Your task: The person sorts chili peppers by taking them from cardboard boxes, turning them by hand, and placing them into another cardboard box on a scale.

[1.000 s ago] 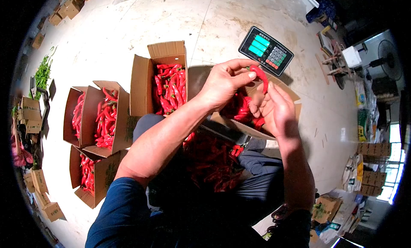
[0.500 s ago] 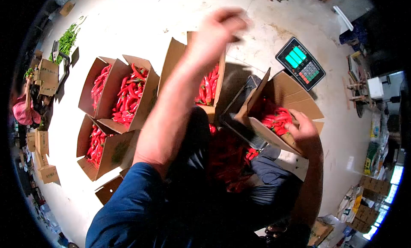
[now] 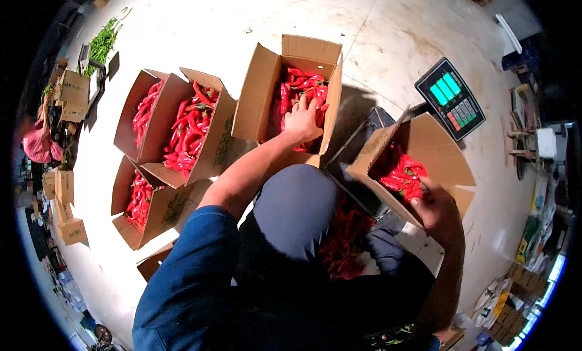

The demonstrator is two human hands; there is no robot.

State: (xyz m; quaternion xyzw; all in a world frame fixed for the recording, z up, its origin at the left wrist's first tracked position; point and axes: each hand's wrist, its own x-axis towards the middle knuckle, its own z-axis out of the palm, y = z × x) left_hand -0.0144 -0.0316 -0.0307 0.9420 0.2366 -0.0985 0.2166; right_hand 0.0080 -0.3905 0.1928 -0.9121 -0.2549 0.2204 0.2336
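Observation:
My left hand point(image 3: 303, 119) lies with its fingers spread on the red chili peppers point(image 3: 297, 87) inside the middle cardboard box point(image 3: 256, 102). My right hand point(image 3: 438, 208) reaches over the near rim of the right-hand cardboard box point(image 3: 439, 148). Its fingers curl onto the red chili peppers point(image 3: 401, 171) there, with the thumb opposite; its palm side is hidden. That box sits tilted on a black scale platform point(image 3: 345, 160). A lit scale display point(image 3: 450, 98) stands behind it.
Several cardboard boxes point(image 3: 209, 142) of red peppers stand to my left. More red peppers point(image 3: 345, 242) lie low between my legs. Far left are a heap of green peppers point(image 3: 104, 40) and a person in a pink top point(image 3: 42, 146). Assorted goods line the right side.
My left hand has come down from a blurred, raised position onto the peppers in the middle box. My right hand stays at the right-hand box. The view has shifted slightly.

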